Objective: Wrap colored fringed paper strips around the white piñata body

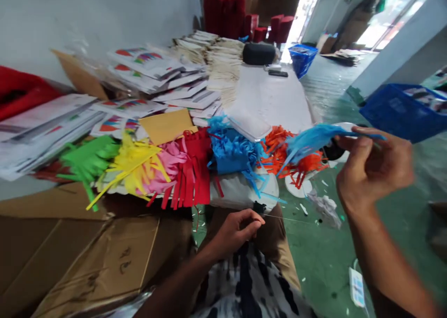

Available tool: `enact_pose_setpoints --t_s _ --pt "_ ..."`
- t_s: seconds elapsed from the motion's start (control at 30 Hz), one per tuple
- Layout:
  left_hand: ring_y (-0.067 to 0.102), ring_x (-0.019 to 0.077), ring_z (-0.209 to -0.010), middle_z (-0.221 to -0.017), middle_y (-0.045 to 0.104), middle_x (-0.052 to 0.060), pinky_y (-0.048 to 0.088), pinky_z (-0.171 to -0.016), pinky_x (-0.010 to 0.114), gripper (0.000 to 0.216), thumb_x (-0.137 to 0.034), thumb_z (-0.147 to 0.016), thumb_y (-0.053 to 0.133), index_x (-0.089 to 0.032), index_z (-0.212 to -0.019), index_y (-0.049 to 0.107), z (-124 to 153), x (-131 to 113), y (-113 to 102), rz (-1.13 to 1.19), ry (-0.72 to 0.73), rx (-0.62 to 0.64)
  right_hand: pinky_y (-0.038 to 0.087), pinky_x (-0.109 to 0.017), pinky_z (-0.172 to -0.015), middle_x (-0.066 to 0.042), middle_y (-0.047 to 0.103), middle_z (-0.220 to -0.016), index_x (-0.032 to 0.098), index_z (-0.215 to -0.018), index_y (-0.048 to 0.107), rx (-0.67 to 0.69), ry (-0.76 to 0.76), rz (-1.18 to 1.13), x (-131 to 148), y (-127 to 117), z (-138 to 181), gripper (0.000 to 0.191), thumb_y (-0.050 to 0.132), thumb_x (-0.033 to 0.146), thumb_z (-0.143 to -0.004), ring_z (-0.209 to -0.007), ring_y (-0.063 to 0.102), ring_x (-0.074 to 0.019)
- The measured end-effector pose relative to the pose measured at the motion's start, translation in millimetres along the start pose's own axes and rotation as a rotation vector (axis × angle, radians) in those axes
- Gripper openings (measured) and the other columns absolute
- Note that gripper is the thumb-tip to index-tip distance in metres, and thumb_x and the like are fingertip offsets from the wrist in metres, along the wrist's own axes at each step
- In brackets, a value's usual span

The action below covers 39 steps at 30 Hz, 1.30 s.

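Note:
My right hand [375, 169] is raised at the right, its fingers pinching one end of a blue paper tassel [307, 141]. The fringe hangs to the left over orange paper tassels [279, 143] and is slightly blurred. Low in the middle, above my lap, my left hand [240, 229] is closed in a pinch at a thin thread [288, 218], which runs off to the right. Fringed paper lies along the near table edge: green [89, 155], yellow [134, 162], pink [167, 162], red [195, 169] and a blue pile [233, 148].
Printed white packets [146, 66] and cream paper stacks [223, 62] cover the table's left and back. A black case [259, 54] and a phone [278, 73] lie beyond. Cardboard boxes [118, 253] stand at lower left. Blue baskets [401, 108] and a power strip [356, 286] are on the floor.

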<state>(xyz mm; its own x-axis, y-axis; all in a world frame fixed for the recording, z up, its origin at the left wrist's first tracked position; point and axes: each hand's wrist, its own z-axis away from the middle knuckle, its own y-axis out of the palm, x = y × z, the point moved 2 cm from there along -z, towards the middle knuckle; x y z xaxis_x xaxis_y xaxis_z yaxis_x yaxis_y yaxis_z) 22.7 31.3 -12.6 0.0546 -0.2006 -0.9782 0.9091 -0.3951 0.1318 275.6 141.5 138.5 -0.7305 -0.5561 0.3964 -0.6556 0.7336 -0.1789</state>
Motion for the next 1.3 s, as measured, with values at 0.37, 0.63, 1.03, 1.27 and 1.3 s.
enact_pose_setpoints --t_s 0.37,0.63,1.03,1.27,1.3 --pt "0.072 0.0195 -0.090 -0.094 0.079 0.005 0.052 -0.080 0.030 0.020 -0.036 -0.099 0.066 -0.022 -0.095 0.079 23 -41 -99 -0.525 0.324 -0.400 0.050 -0.033 -0.075 -0.010 0.076 -0.128 0.020 -0.130 0.073 0.985 -0.445 0.478 -50 49 87 0.036 0.050 0.017 -0.103 -0.103 0.073 -0.0246" --pt "0.063 0.0305 -0.114 -0.113 0.077 0.011 0.045 -0.102 0.044 0.025 -0.032 -0.099 0.062 -0.020 -0.117 0.076 -37 -96 -223 -1.201 0.406 -0.619 0.040 -0.030 -0.058 -0.007 0.079 -0.098 0.022 -0.095 0.077 0.815 -0.149 0.528 -16 -13 83 0.039 0.051 0.049 -0.106 -0.078 0.070 -0.0210" --pt "0.066 0.0248 -0.093 -0.095 0.077 0.006 0.046 -0.089 0.037 0.022 -0.041 -0.080 0.083 -0.023 -0.094 0.081 -101 -102 -273 -1.176 0.355 -0.500 0.046 -0.030 -0.052 -0.005 0.080 -0.111 0.026 -0.099 0.077 0.855 0.065 0.662 -17 -81 127 0.046 0.042 0.055 -0.105 -0.081 0.075 -0.0244" --pt "0.067 0.0258 -0.096 -0.086 0.079 0.005 0.028 -0.115 0.053 0.018 -0.041 -0.091 0.072 -0.028 -0.086 0.084 -83 -119 -260 -1.226 0.471 -0.428 0.046 -0.031 -0.050 -0.006 0.080 -0.110 0.025 -0.100 0.078 0.861 0.149 0.663 -18 -92 141 0.047 0.042 0.056 -0.104 -0.070 0.072 -0.0224" --pt "0.067 0.0260 -0.097 -0.088 0.080 0.005 0.029 -0.114 0.053 0.018 -0.041 -0.090 0.072 -0.028 -0.086 0.084 -81 -122 -259 -1.209 0.456 -0.435 0.047 -0.031 -0.051 -0.006 0.080 -0.110 0.026 -0.100 0.078 0.855 0.151 0.655 -17 -93 142 0.047 0.042 0.056 -0.104 -0.071 0.073 -0.0228"
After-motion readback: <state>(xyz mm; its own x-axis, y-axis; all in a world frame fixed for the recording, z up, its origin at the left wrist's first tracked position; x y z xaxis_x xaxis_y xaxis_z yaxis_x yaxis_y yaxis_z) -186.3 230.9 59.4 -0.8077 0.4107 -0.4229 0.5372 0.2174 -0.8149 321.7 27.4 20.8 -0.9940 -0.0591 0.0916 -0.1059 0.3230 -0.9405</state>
